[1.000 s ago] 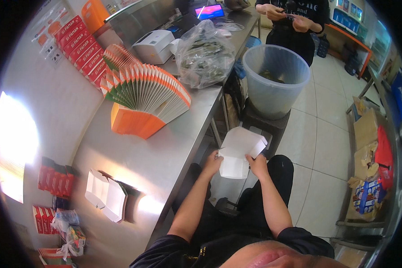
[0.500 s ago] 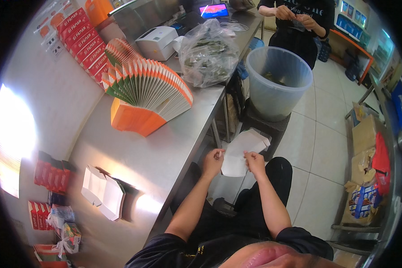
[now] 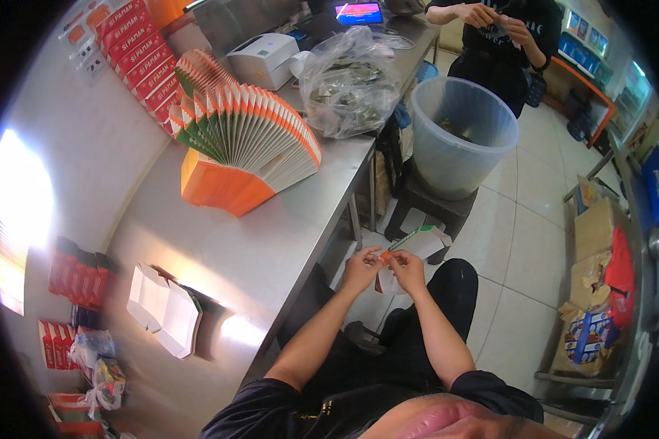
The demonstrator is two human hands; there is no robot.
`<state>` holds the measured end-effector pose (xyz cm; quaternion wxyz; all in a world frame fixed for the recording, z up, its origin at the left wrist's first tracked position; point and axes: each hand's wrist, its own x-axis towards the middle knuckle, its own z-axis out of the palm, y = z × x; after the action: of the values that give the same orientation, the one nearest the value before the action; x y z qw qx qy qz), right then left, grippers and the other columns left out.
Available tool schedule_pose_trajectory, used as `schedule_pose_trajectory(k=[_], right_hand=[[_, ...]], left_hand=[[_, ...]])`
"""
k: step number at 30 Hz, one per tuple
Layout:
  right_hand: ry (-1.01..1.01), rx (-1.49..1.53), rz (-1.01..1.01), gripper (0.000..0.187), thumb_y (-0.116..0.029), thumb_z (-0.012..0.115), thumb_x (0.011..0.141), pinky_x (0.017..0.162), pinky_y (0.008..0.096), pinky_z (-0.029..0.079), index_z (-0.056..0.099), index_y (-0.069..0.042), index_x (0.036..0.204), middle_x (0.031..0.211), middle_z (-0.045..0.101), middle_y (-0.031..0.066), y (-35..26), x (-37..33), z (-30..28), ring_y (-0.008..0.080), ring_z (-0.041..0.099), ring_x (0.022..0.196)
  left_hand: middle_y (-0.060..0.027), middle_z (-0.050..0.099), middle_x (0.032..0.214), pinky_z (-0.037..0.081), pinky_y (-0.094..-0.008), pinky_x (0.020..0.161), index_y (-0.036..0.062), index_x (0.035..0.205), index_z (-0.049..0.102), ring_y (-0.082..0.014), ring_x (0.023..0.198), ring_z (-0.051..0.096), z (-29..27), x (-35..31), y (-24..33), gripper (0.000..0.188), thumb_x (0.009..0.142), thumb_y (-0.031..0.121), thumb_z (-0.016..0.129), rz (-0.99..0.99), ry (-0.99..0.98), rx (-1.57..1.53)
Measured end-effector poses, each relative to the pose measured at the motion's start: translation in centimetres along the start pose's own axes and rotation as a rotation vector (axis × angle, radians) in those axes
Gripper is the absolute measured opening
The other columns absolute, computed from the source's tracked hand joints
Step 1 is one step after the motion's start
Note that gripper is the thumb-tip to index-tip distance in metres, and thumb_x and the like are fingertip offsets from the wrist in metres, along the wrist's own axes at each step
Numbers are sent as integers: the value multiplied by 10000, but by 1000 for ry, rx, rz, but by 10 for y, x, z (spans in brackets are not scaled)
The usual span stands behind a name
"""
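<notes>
Hands (image 3: 360, 272) have drawn closer, pinching the carton (image 3: 425, 240) (long axis slanting away rightward).

Left of centre, bare steel tabletop (image 3: 260, 238) leaves passage between the fanned carton stack (image 3: 252, 146) and the open white box (image 3: 165, 311); right of centre, the held carton (image 3: 422, 243), dark stool (image 3: 450, 208) and translucent bucket (image 3: 458, 164) obstruct reaching upward.

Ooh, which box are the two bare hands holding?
The green-edged carton, pinched by the left hand and right hand; the open white carton and fanned cartons rest on the metal table.
</notes>
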<state>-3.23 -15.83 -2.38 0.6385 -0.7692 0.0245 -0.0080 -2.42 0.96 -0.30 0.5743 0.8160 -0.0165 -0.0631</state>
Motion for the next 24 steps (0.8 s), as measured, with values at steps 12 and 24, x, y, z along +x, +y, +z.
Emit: schedule_pose_trajectory(k=[12, 24], right_hand=[[-103, 256, 159, 222, -216, 715, 936, 662, 278, 544, 753, -19, 1031, 884, 737, 67, -1, 2, -3, 147, 698, 781], [-239, 444, 308, 213, -231, 647, 1000, 743, 276, 529, 670, -41, 1092, 1015, 703, 34, 0, 1, -12, 118, 645, 836]], left_hand=[[-100, 753, 965, 557, -269, 808, 8, 1135, 706, -140, 873, 711, -2, 5, -2, 279, 884, 124, 743, -39, 6, -202], [-69, 737, 1104, 526, -264, 791, 52, 1241, 680, -119, 989, 673, -10, 5, 2, 344, 921, 167, 724, -230, -127, -382]])
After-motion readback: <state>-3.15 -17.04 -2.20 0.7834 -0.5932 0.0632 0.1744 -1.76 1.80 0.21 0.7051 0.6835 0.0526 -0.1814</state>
